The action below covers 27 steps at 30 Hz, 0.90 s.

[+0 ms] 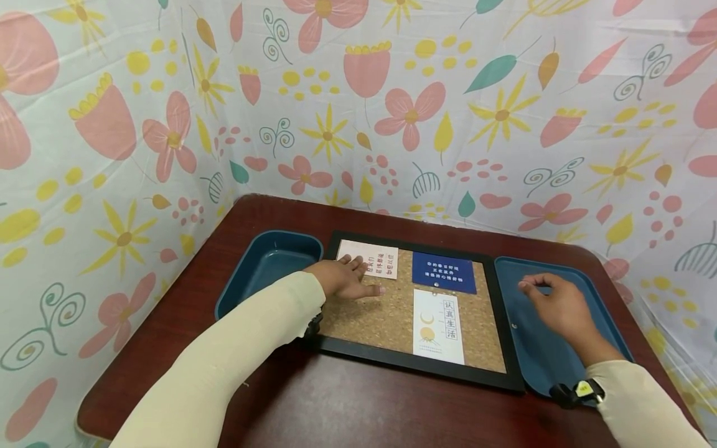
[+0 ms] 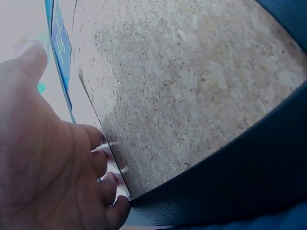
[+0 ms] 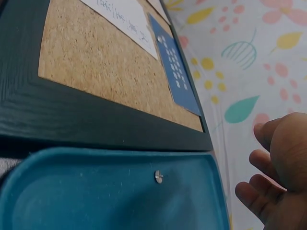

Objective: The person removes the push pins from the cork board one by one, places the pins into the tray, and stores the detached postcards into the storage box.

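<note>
And here's the left hand (image 1: 343, 280), fingers outstretched and gripping nothing, resting over the pale card (image 1: 388, 261) at the cork board's (image 1: 381, 320) upper left corner! Across at the right edge, the right hand (image 1: 562, 308) hovers above the shallow tray (image 1: 540, 351), fingers loosely bent and apart. In that tray lies a small metal pin (image 3: 159, 177), near the side facing the board. The deeper tray (image 1: 263, 264) sits off the left edge (a sleeve cuts across it, its inner floor partly visible). Blue card (image 1: 445, 272), upper right corner; white card (image 1: 434, 326) just below, reaching the bottom edge.
</note>
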Each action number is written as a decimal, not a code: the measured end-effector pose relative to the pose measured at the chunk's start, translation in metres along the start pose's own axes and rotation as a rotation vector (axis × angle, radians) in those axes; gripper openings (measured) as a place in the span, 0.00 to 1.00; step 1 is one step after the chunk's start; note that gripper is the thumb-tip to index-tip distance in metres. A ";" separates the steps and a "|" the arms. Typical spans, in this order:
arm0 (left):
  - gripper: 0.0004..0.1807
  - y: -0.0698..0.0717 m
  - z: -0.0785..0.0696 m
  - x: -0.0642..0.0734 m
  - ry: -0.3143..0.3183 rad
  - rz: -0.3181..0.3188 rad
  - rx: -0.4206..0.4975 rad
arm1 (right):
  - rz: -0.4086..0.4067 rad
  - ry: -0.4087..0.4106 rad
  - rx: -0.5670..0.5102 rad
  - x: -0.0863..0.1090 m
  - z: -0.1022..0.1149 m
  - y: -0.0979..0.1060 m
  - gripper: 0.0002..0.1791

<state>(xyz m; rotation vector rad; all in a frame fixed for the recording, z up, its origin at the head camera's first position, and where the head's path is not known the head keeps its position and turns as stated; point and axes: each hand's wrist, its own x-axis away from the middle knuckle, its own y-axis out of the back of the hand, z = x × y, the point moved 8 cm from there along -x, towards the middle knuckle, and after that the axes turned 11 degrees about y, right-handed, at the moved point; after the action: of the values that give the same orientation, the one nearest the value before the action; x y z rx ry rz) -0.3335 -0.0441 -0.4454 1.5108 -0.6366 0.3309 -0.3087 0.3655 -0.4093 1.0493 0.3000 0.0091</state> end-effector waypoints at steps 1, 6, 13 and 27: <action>0.57 0.000 0.000 0.000 0.000 0.001 0.002 | 0.001 -0.001 0.000 0.001 -0.001 0.001 0.27; 0.57 0.000 0.000 0.001 0.000 0.006 0.013 | -0.002 -0.011 0.008 0.003 -0.004 0.004 0.26; 0.57 -0.001 0.002 0.000 0.011 0.002 0.017 | -0.008 -0.024 0.022 0.005 -0.011 0.008 0.26; 0.57 -0.001 0.001 0.000 0.009 0.008 0.014 | 0.002 -0.038 0.020 0.007 -0.016 0.010 0.27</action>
<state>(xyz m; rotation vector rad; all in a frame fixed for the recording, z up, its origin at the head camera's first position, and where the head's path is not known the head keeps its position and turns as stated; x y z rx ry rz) -0.3334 -0.0455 -0.4469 1.5197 -0.6346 0.3486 -0.3047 0.3851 -0.4093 1.0684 0.2651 -0.0115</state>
